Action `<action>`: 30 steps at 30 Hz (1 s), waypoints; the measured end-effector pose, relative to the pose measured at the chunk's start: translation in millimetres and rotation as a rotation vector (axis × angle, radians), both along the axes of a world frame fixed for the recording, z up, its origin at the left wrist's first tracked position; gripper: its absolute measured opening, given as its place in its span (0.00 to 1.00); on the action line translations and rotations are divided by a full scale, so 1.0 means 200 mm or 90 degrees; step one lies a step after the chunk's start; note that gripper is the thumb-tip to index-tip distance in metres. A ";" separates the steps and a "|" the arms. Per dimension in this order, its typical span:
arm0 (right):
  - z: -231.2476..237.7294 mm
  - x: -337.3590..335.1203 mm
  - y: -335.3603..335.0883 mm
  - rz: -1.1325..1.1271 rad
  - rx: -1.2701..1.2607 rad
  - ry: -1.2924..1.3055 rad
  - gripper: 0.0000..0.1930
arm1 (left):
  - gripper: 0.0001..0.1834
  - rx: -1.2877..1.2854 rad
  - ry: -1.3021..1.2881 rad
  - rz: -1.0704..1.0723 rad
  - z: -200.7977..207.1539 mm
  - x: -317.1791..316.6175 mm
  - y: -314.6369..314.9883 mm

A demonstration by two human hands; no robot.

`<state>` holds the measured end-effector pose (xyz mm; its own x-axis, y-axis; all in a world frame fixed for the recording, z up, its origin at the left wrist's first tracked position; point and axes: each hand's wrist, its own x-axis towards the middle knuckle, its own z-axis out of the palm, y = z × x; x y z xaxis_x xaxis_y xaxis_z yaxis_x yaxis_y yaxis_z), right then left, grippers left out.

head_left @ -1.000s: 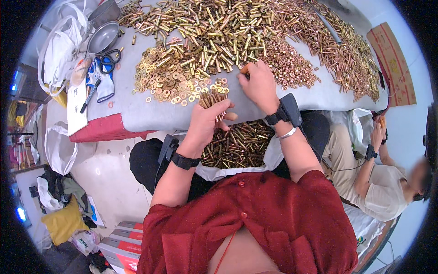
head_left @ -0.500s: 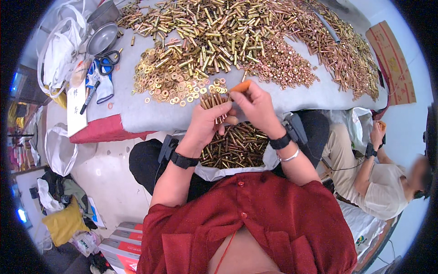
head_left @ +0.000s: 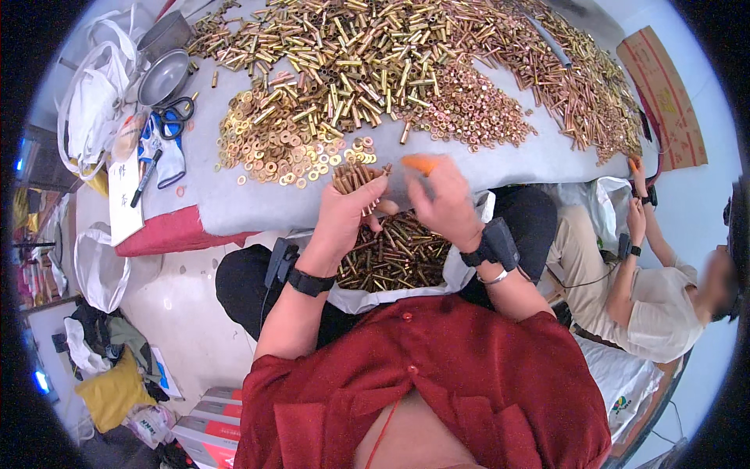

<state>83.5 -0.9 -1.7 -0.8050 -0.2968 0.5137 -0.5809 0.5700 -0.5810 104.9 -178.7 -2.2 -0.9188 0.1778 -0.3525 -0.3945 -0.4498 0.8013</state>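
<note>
A bundle of copper-coloured, rod-like metal fasteners (head_left: 353, 178) stands upright in my left hand (head_left: 344, 213), whose fingers are wrapped round it. My right hand (head_left: 449, 205) is a little to the right of the bundle, apart from it and smeared by motion. An orange finger cover (head_left: 420, 163) shows at its fingertip; whether it pinches anything small is not visible. Below both hands, many similar fasteners (head_left: 394, 254) fill a white bag (head_left: 367, 302) at my lap. Just beyond the hands, flat round washers (head_left: 285, 152) lie heaped on the grey-covered table (head_left: 258, 207).
Brass-coloured metal sleeves (head_left: 367, 70), small nuts (head_left: 476, 109) and thin bolts (head_left: 586, 109) are piled across the table. At left are scissors (head_left: 173, 117), a glove (head_left: 172, 166), a marker (head_left: 147, 178) and a grey bowl (head_left: 162, 78). Another person (head_left: 656, 305) sits at right.
My right hand has moved away from the bundle, to the right and slightly down. My left hand keeps its hold. The other person's arm has stretched further toward the table.
</note>
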 end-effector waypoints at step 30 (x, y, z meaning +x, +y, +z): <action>0.04 0.00 -0.05 0.043 -0.217 -0.307 0.08 | 0.10 -0.185 0.090 0.057 0.00 0.03 0.06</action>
